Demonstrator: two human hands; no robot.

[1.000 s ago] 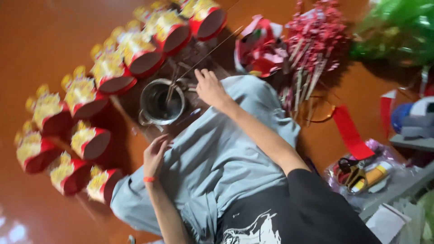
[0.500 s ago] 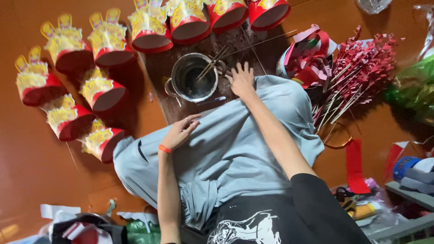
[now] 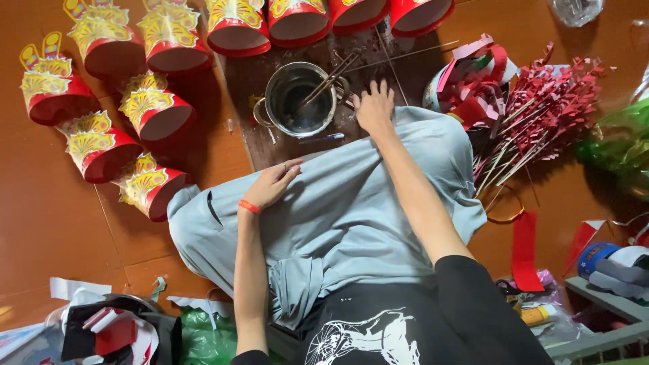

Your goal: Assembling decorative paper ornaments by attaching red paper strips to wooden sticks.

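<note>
My left hand [image 3: 272,184] rests flat, palm down, on a grey cloth [image 3: 338,209] spread over my lap, near the cloth's upper left edge; an orange band is on that wrist. Stretched forward, my right hand [image 3: 374,108] lies fingers apart on the cloth's far edge, where it meets a dark wooden board [image 3: 250,122]. Just left of that hand stands a metal pot [image 3: 299,100] with thin sticks in it. Neither hand holds anything.
Several red and gold paper cylinders [image 3: 155,111] lie in an arc around the board on the orange floor. A pile of red paper flowers on sticks [image 3: 541,108] lies at the right. Paper scraps and bags [image 3: 108,331] sit at lower left, a grey crate [image 3: 608,318] at lower right.
The view has swung and straightened. My left hand slid a little further up the cloth, and my right hand stays pressed at the far edge by the pot.
</note>
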